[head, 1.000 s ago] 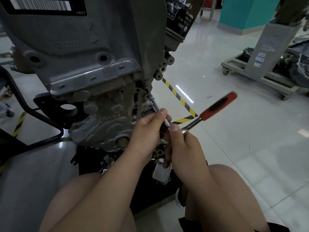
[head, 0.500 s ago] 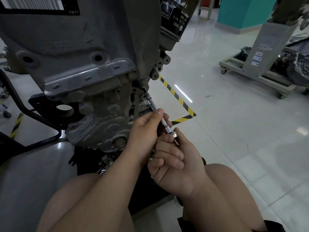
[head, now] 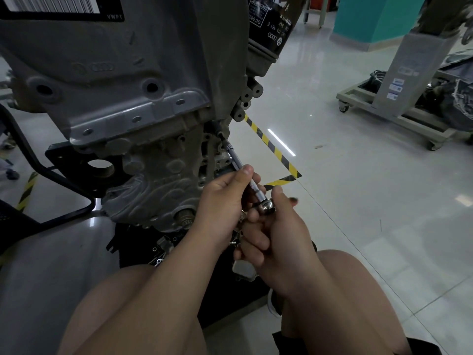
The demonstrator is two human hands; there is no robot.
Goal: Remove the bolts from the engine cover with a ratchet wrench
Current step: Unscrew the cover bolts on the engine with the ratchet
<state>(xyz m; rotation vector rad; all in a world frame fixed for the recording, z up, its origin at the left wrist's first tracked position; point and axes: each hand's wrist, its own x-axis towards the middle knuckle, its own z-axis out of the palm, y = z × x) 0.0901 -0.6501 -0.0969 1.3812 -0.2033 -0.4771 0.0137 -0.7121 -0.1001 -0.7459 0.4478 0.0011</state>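
Now: ratchet on engine bolt

Engine cover (head: 122,73) fills the upper left, above glossy floor (head: 358,201). Left hand (head: 220,208) pinches extension bar (head: 236,160), thumb on top. Right hand (head: 279,239) fingers curl round ratchet wrench (head: 266,207) head. Bar's far end sits in a recess at the cover's lower right; bolt hidden.

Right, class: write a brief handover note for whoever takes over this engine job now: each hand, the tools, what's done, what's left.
Left hand pinches the thin steel extension bar midway. Right hand wraps the chrome ratchet head; its handle mostly hidden. The bar's socket end sits in a recess of the grey cast-metal engine; the bolt is hidden.
Done: tool seated.
Left: wind this bolt out; how loose it is cannot be told.
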